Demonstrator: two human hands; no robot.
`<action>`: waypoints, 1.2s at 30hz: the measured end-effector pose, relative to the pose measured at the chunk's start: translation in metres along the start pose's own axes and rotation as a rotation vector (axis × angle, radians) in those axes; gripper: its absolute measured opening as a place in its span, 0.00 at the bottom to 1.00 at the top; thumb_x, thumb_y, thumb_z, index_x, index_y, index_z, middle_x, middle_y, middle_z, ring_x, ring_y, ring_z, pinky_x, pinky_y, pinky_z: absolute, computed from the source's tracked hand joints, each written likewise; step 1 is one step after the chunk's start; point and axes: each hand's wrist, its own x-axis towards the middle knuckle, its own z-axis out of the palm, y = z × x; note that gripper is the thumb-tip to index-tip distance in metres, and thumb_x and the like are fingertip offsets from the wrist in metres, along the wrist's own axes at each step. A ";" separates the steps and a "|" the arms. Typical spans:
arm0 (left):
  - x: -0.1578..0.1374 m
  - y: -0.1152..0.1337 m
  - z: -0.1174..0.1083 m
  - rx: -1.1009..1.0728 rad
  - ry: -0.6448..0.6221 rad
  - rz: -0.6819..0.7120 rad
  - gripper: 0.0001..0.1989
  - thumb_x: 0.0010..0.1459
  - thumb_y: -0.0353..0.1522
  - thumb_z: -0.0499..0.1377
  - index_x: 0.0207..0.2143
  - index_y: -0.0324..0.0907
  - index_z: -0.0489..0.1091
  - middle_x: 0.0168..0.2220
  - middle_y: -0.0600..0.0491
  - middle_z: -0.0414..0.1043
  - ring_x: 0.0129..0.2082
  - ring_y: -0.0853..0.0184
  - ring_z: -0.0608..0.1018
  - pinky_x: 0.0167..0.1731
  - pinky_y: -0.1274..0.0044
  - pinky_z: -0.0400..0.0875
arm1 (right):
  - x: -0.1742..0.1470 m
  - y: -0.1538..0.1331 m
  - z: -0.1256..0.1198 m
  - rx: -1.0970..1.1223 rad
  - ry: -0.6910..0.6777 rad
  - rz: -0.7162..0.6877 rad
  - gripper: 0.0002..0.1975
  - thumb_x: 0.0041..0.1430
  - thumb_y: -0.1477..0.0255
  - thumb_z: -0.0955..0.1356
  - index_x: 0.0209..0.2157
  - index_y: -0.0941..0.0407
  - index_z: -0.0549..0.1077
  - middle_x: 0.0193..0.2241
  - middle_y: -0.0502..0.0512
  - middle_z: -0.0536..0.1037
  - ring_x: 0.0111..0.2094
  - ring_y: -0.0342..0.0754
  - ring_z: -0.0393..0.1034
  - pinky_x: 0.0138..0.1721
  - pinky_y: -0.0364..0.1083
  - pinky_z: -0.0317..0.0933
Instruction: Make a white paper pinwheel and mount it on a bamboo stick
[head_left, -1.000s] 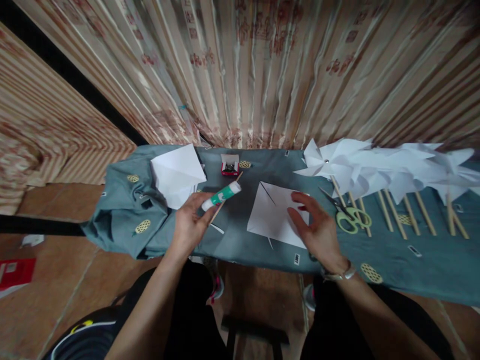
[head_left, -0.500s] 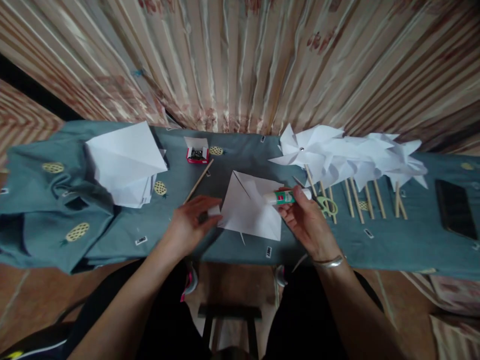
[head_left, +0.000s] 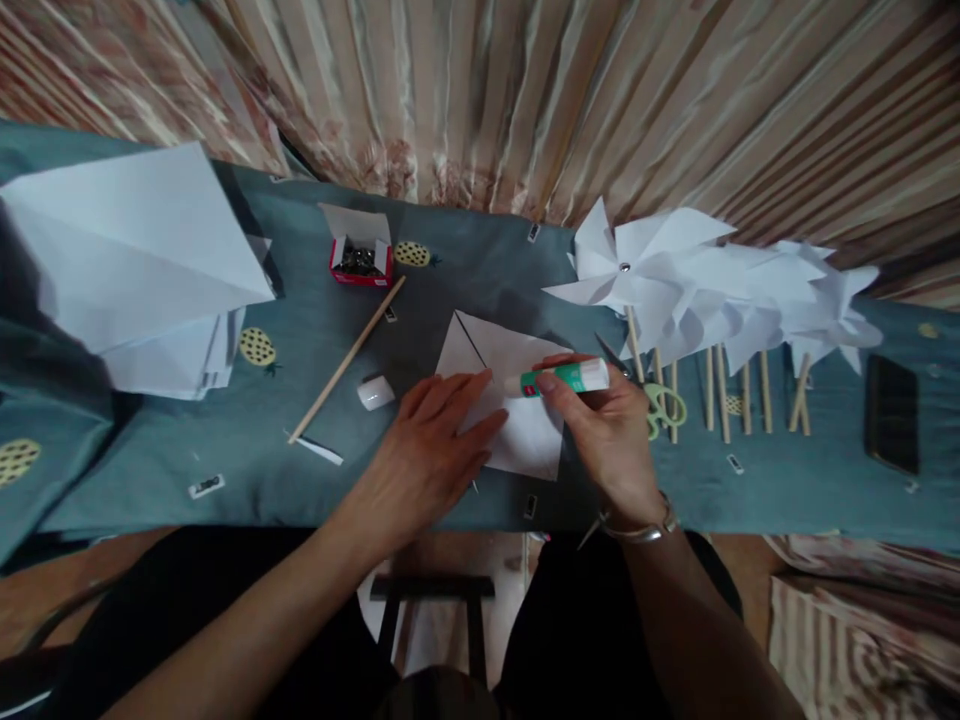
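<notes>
My right hand (head_left: 609,420) is closed around a green and white glue stick (head_left: 564,379), whose uncapped end points left over the middle of a white paper square (head_left: 529,440). A dark slit runs in from the paper's upper left corner. My left hand (head_left: 439,440) lies flat on the left part of the paper with its fingers stretched out, hiding that side. On the cloth just left of it rests the white glue stick cap (head_left: 376,392). A wooden stick (head_left: 346,360) lies slanted farther left, a thin white paper strip (head_left: 320,450) by its lower end.
A red box of dark metal pins (head_left: 361,262) stands open at the back. White paper sheets (head_left: 157,250) are stacked at left. Several paper pinwheels (head_left: 675,270) on sticks lie at back right, near green-handled scissors (head_left: 664,408). A phone (head_left: 891,415) lies far right.
My left hand has let go of the cap, now on the cloth, and come down on the paper. The glue stick has moved slightly left, and the view has shifted closer.
</notes>
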 end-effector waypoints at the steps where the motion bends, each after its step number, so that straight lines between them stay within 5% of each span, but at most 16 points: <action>1: 0.001 0.003 0.004 -0.018 -0.031 -0.017 0.17 0.63 0.31 0.59 0.54 0.41 0.72 0.62 0.38 0.65 0.61 0.49 0.68 0.57 0.54 0.66 | 0.000 -0.001 0.001 -0.040 0.001 0.004 0.11 0.52 0.63 0.75 0.34 0.54 0.76 0.31 0.49 0.81 0.32 0.46 0.76 0.36 0.47 0.71; 14: 0.005 0.006 0.026 -0.077 -0.117 -0.069 0.24 0.60 0.42 0.62 0.57 0.45 0.69 0.68 0.40 0.58 0.69 0.47 0.56 0.64 0.50 0.53 | 0.000 -0.003 0.001 -0.427 -0.114 -0.168 0.12 0.58 0.61 0.72 0.38 0.54 0.76 0.33 0.51 0.81 0.33 0.48 0.76 0.36 0.47 0.69; 24: 0.009 0.008 0.020 -0.135 -0.154 -0.121 0.24 0.60 0.39 0.63 0.57 0.43 0.70 0.69 0.33 0.52 0.69 0.43 0.55 0.63 0.49 0.54 | -0.002 -0.006 0.004 -0.514 -0.131 -0.214 0.13 0.60 0.60 0.71 0.40 0.54 0.76 0.32 0.51 0.81 0.31 0.48 0.74 0.34 0.46 0.67; 36: 0.009 0.009 0.021 -0.126 -0.170 -0.137 0.24 0.60 0.40 0.63 0.57 0.44 0.69 0.69 0.38 0.52 0.70 0.46 0.54 0.66 0.51 0.51 | -0.005 -0.012 0.008 -0.543 -0.180 -0.267 0.10 0.61 0.62 0.71 0.39 0.54 0.75 0.31 0.50 0.80 0.31 0.46 0.73 0.35 0.46 0.68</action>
